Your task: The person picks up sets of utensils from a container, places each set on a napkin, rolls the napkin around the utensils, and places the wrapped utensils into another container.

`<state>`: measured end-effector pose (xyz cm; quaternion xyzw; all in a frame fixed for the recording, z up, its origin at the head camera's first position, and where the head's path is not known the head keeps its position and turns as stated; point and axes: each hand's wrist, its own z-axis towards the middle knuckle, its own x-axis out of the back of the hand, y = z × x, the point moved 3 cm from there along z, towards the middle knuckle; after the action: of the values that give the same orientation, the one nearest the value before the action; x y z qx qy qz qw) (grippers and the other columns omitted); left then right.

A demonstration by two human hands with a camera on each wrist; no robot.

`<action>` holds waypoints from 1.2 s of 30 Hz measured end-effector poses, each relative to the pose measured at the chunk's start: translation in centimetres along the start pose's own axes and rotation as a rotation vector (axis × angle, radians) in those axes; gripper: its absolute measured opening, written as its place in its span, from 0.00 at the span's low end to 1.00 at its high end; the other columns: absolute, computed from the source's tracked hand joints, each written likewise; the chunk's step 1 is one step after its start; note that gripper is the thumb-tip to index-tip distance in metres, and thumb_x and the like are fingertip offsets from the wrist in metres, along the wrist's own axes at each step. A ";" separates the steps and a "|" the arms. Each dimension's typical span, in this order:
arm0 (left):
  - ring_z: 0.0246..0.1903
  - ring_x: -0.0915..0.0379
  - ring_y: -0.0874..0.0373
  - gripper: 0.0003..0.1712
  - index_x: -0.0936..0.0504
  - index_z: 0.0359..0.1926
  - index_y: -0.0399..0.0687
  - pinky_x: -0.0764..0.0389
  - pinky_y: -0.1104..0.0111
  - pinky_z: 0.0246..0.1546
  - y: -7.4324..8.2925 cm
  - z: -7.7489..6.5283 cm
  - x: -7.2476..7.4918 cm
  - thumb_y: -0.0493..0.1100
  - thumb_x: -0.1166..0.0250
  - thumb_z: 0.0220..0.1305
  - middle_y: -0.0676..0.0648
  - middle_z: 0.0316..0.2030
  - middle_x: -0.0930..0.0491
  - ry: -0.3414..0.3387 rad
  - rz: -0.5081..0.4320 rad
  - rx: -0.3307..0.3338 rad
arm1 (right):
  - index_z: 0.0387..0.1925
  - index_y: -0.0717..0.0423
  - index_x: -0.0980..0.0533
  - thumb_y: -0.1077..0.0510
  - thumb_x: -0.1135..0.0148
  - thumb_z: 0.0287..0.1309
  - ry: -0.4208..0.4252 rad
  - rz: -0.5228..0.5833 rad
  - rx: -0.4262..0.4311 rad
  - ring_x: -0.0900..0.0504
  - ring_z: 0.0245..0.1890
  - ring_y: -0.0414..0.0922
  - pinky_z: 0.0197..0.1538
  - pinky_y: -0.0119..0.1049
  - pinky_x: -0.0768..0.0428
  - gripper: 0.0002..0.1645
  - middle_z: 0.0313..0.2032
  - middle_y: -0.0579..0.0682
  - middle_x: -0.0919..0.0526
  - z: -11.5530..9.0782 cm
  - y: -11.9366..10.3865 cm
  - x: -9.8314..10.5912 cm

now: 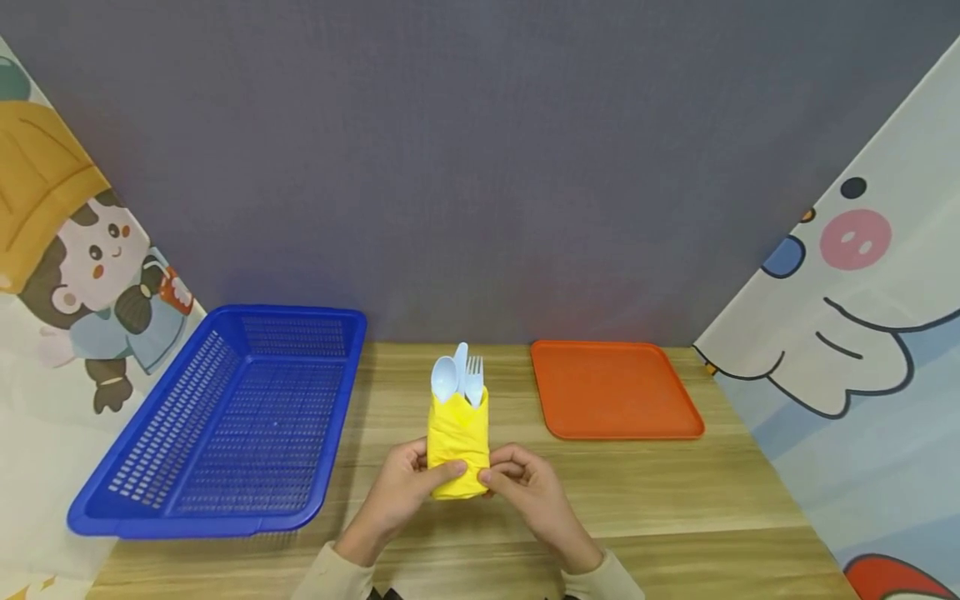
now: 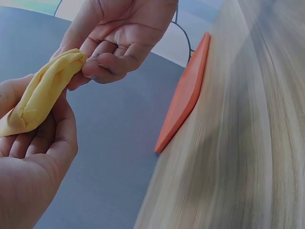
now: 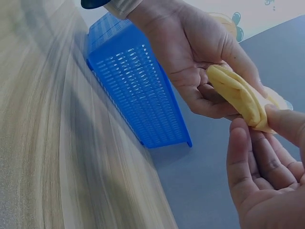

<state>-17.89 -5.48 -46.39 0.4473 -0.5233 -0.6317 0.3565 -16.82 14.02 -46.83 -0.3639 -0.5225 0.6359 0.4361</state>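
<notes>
Folded yellow cloth napkin pouch held upright above the wooden desk, its lower end pinched between the left hand and right hand. White plastic spoon, knife and fork protrude above the grip. Blue perforated plastic basket lies left of the grip; flat orange plastic tray right and beyond.
</notes>
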 end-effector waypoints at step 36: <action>0.42 0.18 0.54 0.35 0.35 0.63 0.20 0.16 0.62 0.45 8.5 1.9 18.9 0.45 0.35 0.70 0.41 0.45 0.17 0.084 0.343 0.311 | 0.53 0.51 0.21 0.54 0.42 0.72 -0.182 -0.329 -0.039 0.19 0.51 0.53 0.51 0.41 0.19 0.13 0.51 0.53 0.17 -0.2 -0.2 1.1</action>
<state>-26.37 -23.86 -41.60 0.4271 -0.6674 -0.4545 0.4068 -17.00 15.15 -46.65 -0.2230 -0.6245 0.5759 0.4781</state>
